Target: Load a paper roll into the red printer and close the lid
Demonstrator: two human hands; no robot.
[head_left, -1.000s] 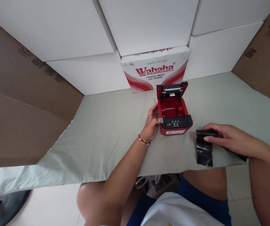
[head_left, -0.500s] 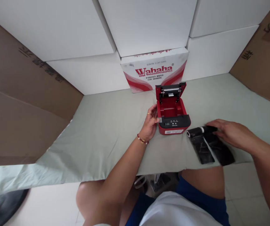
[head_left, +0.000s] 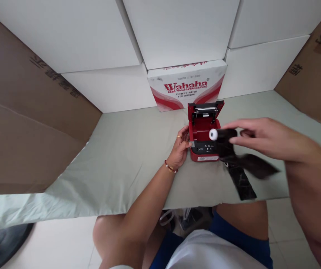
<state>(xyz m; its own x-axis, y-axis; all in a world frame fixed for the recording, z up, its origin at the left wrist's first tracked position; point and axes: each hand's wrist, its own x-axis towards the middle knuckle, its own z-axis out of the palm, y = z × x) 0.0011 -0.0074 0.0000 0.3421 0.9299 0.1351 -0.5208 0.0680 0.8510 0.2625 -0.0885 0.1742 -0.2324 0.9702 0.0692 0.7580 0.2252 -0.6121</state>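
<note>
A small red printer (head_left: 204, 129) with a black front panel stands on the table, its lid raised and its inner bay bare. My left hand (head_left: 180, 148) rests against the printer's left side, fingers touching it. Over the printer's front, my right hand (head_left: 257, 135) holds up a roll (head_left: 221, 135) wrapped in black plastic, its white core end facing me. Loose black wrapping (head_left: 243, 175) trails from the roll down onto the table at the printer's right.
A pale green cloth (head_left: 121, 164) covers the table. White boxes (head_left: 177, 33) and a red-and-white Wahaha carton (head_left: 187, 86) are stacked behind the printer. Brown cardboard walls (head_left: 23, 123) close in both sides. My knees show below the table's front edge.
My right hand lifted the black-wrapped roll off the table and carried it left, up over the printer's front. The wrapping now hangs loose. My left hand stayed against the printer.
</note>
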